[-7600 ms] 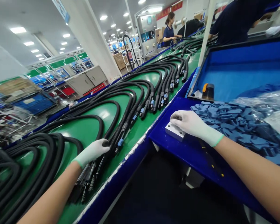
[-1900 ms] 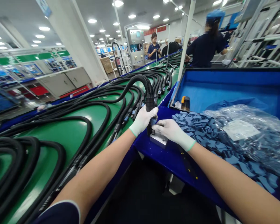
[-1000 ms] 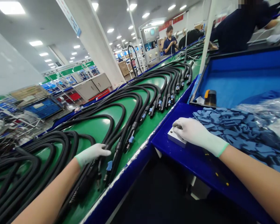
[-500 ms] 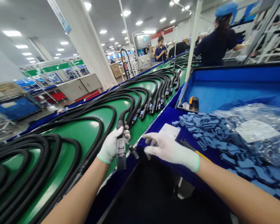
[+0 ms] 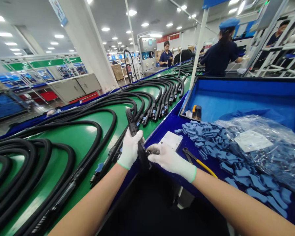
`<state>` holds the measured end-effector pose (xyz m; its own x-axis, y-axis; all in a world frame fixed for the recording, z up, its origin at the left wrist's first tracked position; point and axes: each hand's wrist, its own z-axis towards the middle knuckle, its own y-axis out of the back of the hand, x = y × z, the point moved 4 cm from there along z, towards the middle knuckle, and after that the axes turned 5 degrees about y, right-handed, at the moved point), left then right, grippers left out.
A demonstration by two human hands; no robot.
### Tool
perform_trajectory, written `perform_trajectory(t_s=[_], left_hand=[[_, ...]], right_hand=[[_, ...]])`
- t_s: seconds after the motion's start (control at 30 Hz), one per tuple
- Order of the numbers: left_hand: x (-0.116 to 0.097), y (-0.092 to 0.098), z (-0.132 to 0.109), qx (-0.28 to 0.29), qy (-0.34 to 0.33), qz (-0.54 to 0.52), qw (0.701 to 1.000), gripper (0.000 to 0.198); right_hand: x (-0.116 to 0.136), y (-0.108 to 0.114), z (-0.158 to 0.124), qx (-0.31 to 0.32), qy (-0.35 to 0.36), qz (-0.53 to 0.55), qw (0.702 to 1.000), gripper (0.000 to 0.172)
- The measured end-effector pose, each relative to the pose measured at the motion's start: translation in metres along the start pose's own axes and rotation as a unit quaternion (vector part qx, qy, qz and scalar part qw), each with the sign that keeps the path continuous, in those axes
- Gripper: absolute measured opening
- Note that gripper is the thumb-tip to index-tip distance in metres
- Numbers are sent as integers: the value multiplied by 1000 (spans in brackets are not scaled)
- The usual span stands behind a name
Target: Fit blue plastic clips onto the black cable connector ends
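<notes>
My left hand [image 5: 130, 149], in a white glove, is wrapped round the black end piece of a corrugated hose [image 5: 131, 120]. The hose end is tilted, its lower tip pointing down over the front edge of the bench. My right hand [image 5: 168, 160], also gloved, has its thumb and fingers pinched together against the side of the end piece; what they hold there is too small to make out. Right of that hand lies a pair of pliers [image 5: 202, 163] with yellow handles. A white block [image 5: 172, 139] sits just behind the right hand.
Many black hoses [image 5: 98, 124] lie in loops across the green belt [image 5: 123, 113]. Blue plastic clips [image 5: 211, 141] are heaped at the right, beside a clear plastic bag [image 5: 272, 131] and a blue bin [image 5: 248, 91]. A co-worker [image 5: 221, 49] stands beyond.
My left hand has turned the hose end and brought it right. My right hand, earlier apart with fingers spread, now touches the end piece with its fingers pinched.
</notes>
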<state>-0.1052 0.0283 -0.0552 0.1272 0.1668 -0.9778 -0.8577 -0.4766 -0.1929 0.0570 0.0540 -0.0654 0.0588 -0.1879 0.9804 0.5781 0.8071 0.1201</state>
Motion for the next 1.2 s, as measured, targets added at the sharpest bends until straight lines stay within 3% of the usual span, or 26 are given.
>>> perform_trajectory(t_s=[0.1,0.2,0.47,0.6,0.9,1.2], left_hand=[[2,-2,-2,-16,-17,24,999,34],[6,-4,-4,-25,-18,36,999,35],[14,-5,-2,-30,-2,18,999,35],[16,-6,-1,-38,17,11,999,37],[7,-15,3,-14,60,33,998,36],[2,-20,5,2,39,59,997,34]], right_hand=[[-3,1,0,14,-7,-46,999,15],[-5,0,-1,-11,-27,-62,998,18],[-23,-10,2,-98,-97,81,987,22],[-29,-12,2,-108,-82,102,986,22],[-15,-10,-4,-66,9,-103,992,14],[-10,-11,-7,-80,18,-155,985,17]])
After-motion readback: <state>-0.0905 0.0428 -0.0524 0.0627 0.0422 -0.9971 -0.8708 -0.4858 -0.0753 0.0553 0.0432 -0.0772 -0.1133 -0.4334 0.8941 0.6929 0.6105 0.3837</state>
